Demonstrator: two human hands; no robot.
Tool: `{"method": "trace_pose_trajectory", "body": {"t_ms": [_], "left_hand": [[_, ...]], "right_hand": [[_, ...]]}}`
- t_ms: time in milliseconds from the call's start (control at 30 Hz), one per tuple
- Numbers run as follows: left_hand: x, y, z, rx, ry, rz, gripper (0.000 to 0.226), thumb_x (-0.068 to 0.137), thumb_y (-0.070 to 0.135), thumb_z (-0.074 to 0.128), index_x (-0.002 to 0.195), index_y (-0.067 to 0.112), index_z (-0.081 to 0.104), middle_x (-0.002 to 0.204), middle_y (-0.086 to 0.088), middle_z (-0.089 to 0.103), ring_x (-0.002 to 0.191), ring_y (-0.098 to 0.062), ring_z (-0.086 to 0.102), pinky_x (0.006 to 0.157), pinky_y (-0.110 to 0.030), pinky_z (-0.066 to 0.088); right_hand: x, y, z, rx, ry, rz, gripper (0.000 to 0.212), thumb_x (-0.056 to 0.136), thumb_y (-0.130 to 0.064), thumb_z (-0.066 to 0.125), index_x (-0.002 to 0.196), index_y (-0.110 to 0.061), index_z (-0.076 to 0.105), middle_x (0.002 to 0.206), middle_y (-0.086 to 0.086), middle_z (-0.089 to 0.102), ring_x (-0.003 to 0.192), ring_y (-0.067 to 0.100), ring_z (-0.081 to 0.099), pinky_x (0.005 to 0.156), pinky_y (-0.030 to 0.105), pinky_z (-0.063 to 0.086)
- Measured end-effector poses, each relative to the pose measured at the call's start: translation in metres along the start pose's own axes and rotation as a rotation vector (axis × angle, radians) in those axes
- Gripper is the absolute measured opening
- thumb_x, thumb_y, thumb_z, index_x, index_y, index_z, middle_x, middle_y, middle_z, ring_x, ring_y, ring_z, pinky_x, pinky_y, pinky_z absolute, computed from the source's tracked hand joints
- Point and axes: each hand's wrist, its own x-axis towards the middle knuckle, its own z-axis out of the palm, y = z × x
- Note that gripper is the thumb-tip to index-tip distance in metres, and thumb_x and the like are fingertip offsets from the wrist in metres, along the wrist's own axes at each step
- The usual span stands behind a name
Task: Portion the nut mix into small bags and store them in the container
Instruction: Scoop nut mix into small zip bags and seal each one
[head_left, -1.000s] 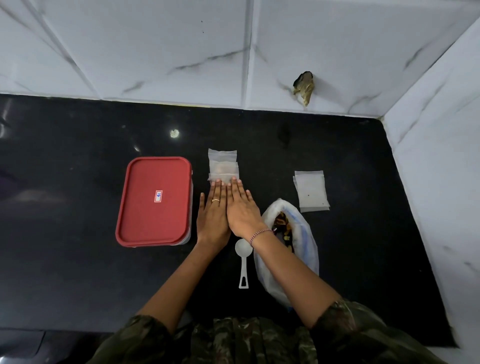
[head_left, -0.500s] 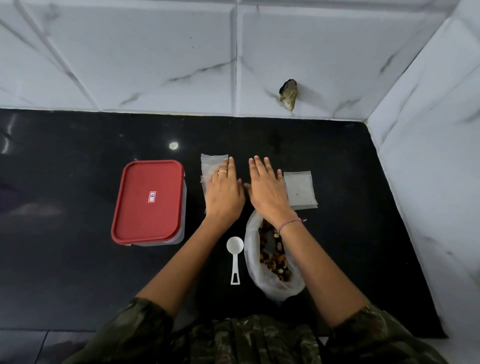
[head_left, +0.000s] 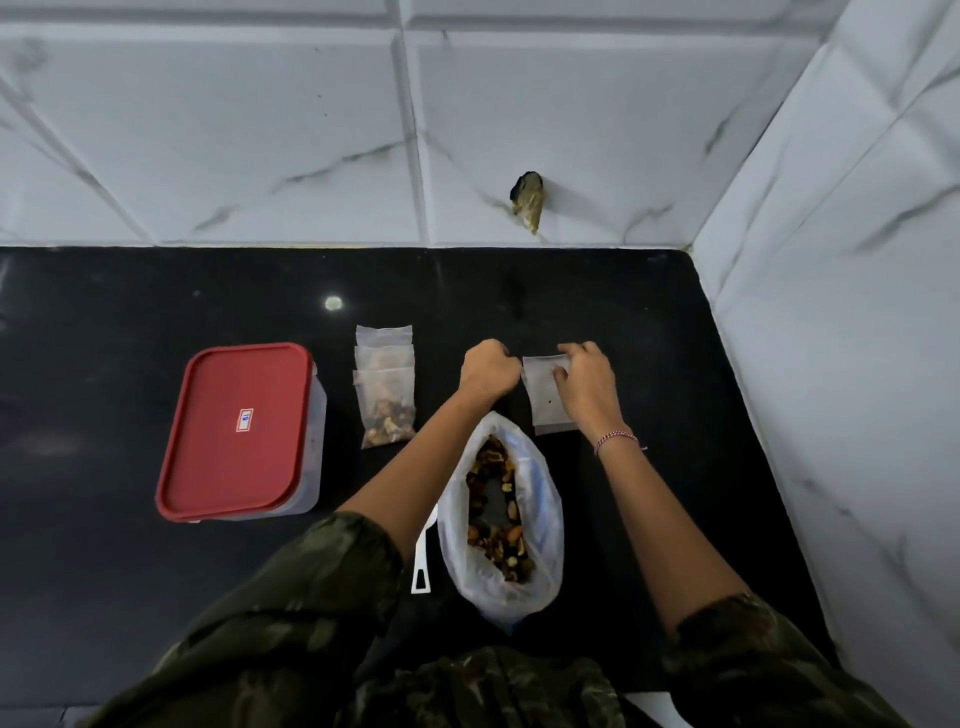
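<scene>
- Black counter (head_left: 130, 312), marble-tiled walls at far side and right.
- Container (head_left: 236, 431), red lid on, at left.
- Filled small bags (head_left: 385, 395) stacked overlapping just right of the container; nuts visible in the nearest.
- Nut mix bag (head_left: 501, 514) lies open, near centre.
- Scoop (head_left: 422, 566): white handle shows beside the nut mix bag; bowl hidden under the left forearm.
- Left hand (head_left: 488, 371), fingers curled, pinches the far-left corner of the empty small bag (head_left: 545, 400).
- Right hand (head_left: 587, 379) grips its far-right edge; bracelet (head_left: 615, 439) on wrist.
</scene>
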Motion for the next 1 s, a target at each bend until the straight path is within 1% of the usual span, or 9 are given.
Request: {"method": "trace_pose_trajectory", "body": {"t_ms": [67,133,233,467,567,667,800,933,1000], "left_hand": [[0.010,0.002,0.009,-0.016,-0.026,-0.049,0.012,0.089,0.008,0.054,0.084,0.003,0.063,0.090,-0.013,0.064,0.089,-0.026,0.064,0.075,-0.034,0.052],[0.020,0.002,0.017,-0.036,-0.060,-0.101,0.014,0.087,0.008,0.055,0.095,0.000,0.064,0.098,-0.014,0.066,0.092,-0.025,0.065,0.081,-0.034,0.055],[0.028,0.004,0.025,-0.014,-0.103,-0.145,0.018,0.088,0.008,0.054,0.102,0.000,0.063,0.106,-0.017,0.065,0.098,-0.028,0.065,0.089,-0.039,0.055],[0.023,0.010,0.028,0.004,-0.068,-0.128,0.011,0.086,0.001,0.053,0.095,0.003,0.059,0.097,-0.013,0.059,0.094,-0.026,0.063,0.078,-0.033,0.052],[0.021,0.010,0.026,-0.002,-0.044,-0.107,0.016,0.087,-0.001,0.055,0.098,0.006,0.063,0.101,-0.012,0.063,0.094,-0.025,0.064,0.082,-0.034,0.056],[0.020,0.008,0.023,-0.055,-0.024,-0.075,0.022,0.087,-0.001,0.055,0.105,0.005,0.068,0.103,-0.011,0.066,0.093,-0.023,0.065,0.084,-0.038,0.057],[0.012,0.006,0.014,-0.179,0.025,-0.024,0.017,0.088,0.006,0.060,0.103,0.009,0.069,0.095,-0.005,0.067,0.090,-0.020,0.067,0.082,-0.038,0.058],[0.003,0.003,0.004,-0.278,0.114,0.039,0.021,0.092,0.008,0.056,0.109,0.010,0.069,0.094,-0.001,0.068,0.088,-0.017,0.068,0.082,-0.037,0.058],[-0.003,0.000,-0.002,-0.312,0.162,0.065,0.021,0.094,0.007,0.054,0.108,0.009,0.070,0.096,-0.004,0.070,0.087,-0.018,0.069,0.081,-0.039,0.058]], "right_hand": [[0.006,0.011,0.001,0.006,-0.008,0.058,0.041,0.095,-0.012,0.052,0.135,-0.007,0.047,0.132,0.013,0.045,0.120,0.026,0.047,0.098,0.033,0.043],[0.012,0.017,0.003,0.032,-0.021,0.121,0.039,0.095,-0.012,0.052,0.133,-0.006,0.048,0.132,0.014,0.046,0.118,0.026,0.049,0.098,0.034,0.045],[0.018,0.023,0.004,0.096,-0.039,0.187,0.035,0.095,-0.014,0.053,0.129,-0.004,0.052,0.129,0.014,0.048,0.114,0.026,0.053,0.096,0.033,0.045],[0.023,0.029,0.007,0.253,-0.011,0.293,0.033,0.092,-0.014,0.058,0.124,-0.006,0.057,0.126,0.013,0.052,0.110,0.021,0.056,0.093,0.029,0.047],[0.022,0.026,0.003,0.327,0.022,0.344,0.030,0.092,-0.013,0.057,0.122,-0.009,0.058,0.125,0.010,0.055,0.110,0.018,0.056,0.084,0.023,0.044],[0.020,0.020,-0.005,0.399,0.056,0.391,0.029,0.092,-0.014,0.057,0.120,-0.012,0.059,0.122,0.006,0.059,0.109,0.017,0.057,0.081,0.023,0.043],[0.016,0.013,-0.017,0.609,0.049,0.425,0.033,0.089,-0.014,0.062,0.121,-0.018,0.056,0.119,0.003,0.059,0.103,0.014,0.056,0.080,0.027,0.048],[0.005,0.000,-0.028,0.888,0.005,0.431,0.041,0.083,-0.010,0.068,0.120,-0.020,0.053,0.102,-0.005,0.059,0.086,0.005,0.057,0.061,0.020,0.047],[-0.002,-0.009,-0.032,0.979,0.006,0.395,0.041,0.081,-0.007,0.070,0.117,-0.019,0.054,0.092,-0.008,0.062,0.081,0.002,0.059,0.061,0.018,0.048]]}}
